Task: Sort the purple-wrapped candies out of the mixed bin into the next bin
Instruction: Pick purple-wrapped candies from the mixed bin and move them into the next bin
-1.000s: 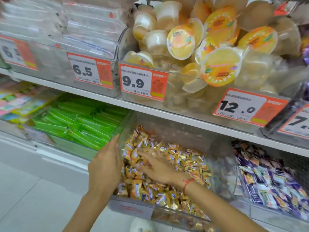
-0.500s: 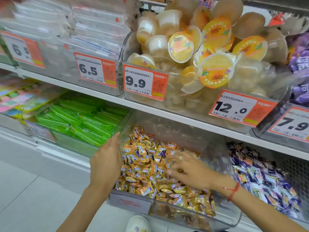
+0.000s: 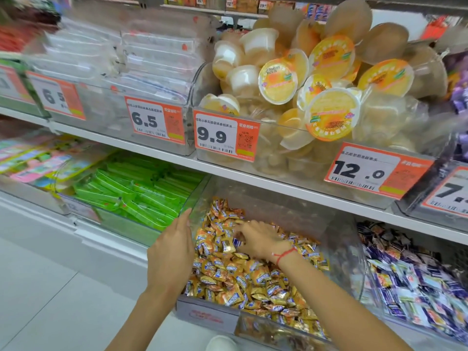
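The right hand (image 3: pixel 255 239), fingers curled on a purple-wrapped candy (image 3: pixel 236 242) in the mixed bin (image 3: pixel 207 316), is nearer the next bin (image 3: pixel 374 287) on its right than the flat, empty left hand (image 3: pixel 172 254).

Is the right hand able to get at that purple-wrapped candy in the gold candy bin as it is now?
Probably yes. The right hand is already inside the open-topped bin, fingertips right beside the purple-wrapped candy lying on top of the pile; nothing covers it.

The right hand (image 3: pixel 258 239) has swung back left across the mixed bin (image 3: pixel 207 315), fingers now curled over a candy.
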